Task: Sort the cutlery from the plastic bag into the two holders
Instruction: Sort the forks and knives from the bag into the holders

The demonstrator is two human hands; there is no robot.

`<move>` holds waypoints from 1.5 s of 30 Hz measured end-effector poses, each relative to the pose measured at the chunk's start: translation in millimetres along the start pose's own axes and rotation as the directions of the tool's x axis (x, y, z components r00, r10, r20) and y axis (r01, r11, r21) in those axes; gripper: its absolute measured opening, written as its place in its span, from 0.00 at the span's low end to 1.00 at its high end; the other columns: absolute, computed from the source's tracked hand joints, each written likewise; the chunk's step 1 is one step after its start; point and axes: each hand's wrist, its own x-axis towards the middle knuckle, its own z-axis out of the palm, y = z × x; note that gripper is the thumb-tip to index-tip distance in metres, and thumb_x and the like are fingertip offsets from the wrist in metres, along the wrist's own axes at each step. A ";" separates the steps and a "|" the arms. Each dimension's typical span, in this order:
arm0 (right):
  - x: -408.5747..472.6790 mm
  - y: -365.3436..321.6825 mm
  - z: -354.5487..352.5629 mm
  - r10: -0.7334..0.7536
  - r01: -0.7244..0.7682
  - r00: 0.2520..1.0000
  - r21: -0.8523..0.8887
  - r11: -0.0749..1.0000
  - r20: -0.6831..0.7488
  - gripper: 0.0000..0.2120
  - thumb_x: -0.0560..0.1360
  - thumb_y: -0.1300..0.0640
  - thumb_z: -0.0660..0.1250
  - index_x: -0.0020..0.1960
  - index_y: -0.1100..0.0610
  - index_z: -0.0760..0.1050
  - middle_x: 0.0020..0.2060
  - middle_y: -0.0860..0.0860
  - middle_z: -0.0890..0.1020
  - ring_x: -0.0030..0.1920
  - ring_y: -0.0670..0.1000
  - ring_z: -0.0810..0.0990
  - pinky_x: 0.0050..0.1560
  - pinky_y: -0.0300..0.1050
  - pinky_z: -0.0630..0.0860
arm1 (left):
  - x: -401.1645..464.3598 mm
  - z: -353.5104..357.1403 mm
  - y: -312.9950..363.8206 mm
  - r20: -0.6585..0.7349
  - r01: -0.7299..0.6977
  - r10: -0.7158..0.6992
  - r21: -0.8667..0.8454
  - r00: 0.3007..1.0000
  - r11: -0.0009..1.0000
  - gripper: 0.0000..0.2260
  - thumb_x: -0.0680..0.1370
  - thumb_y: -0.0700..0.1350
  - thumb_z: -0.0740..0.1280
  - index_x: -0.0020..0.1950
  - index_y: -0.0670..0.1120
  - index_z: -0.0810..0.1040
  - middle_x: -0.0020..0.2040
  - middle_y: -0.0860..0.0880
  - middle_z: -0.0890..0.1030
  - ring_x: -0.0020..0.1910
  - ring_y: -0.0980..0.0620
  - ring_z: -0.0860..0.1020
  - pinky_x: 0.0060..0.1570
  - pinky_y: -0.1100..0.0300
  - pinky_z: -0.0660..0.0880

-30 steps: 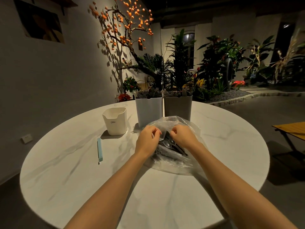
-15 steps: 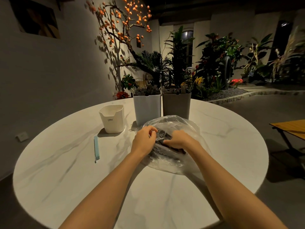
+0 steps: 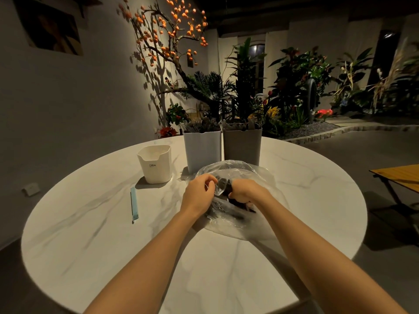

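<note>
Cutlery [image 3: 235, 201], dark, is now clenched in the right hand [image 3: 243, 192] inside the plastic bag [image 3: 235, 191]. Left hand [image 3: 199, 193] pinches the bag's mouth, seemingly; next comes lifting toward the holders [image 3: 222, 146] behind it.

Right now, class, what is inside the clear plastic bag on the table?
Dark cutlery shows through the plastic bag, gripped by the right hand. The hands and crinkled film hide how many pieces and which kinds.
</note>
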 end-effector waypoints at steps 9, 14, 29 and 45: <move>-5.7 11.3 -25.1 -0.011 -0.010 0.997 0.260 0.966 0.080 0.11 0.80 0.63 0.61 0.60 0.65 0.73 0.49 0.60 0.80 0.47 0.54 0.81 0.47 0.44 0.81 | -6.2 0.3 5.1 0.202 -0.246 0.203 0.217 0.958 0.945 0.09 0.80 0.48 0.61 0.53 0.50 0.81 0.51 0.49 0.82 0.49 0.54 0.75 0.62 0.51 0.71; -11.2 22.1 -30.5 -0.035 -0.024 0.992 0.460 0.888 0.120 0.07 0.80 0.62 0.63 0.57 0.62 0.72 0.45 0.57 0.78 0.42 0.51 0.79 0.41 0.41 0.80 | -6.3 0.3 4.5 0.171 -0.209 0.170 0.242 0.970 0.947 0.12 0.81 0.48 0.61 0.62 0.50 0.78 0.59 0.50 0.80 0.57 0.52 0.76 0.66 0.49 0.69; -26.2 66.2 -17.2 -0.236 -0.003 0.942 0.711 0.703 0.238 0.02 0.79 0.64 0.62 0.48 0.61 0.71 0.34 0.53 0.74 0.29 0.45 0.70 0.26 0.35 0.70 | 1.0 -5.6 7.2 0.068 0.072 -0.077 0.077 0.995 0.994 0.17 0.84 0.45 0.55 0.72 0.45 0.66 0.71 0.46 0.69 0.69 0.48 0.67 0.70 0.53 0.64; -22.6 39.7 -18.0 -0.186 0.063 0.946 0.410 0.910 0.267 0.15 0.78 0.56 0.65 0.63 0.56 0.69 0.50 0.56 0.78 0.44 0.54 0.78 0.58 0.53 0.78 | 1.3 -2.5 6.9 0.226 0.068 -0.044 -0.102 0.973 0.992 0.14 0.83 0.43 0.56 0.65 0.46 0.76 0.62 0.48 0.77 0.60 0.53 0.74 0.62 0.61 0.70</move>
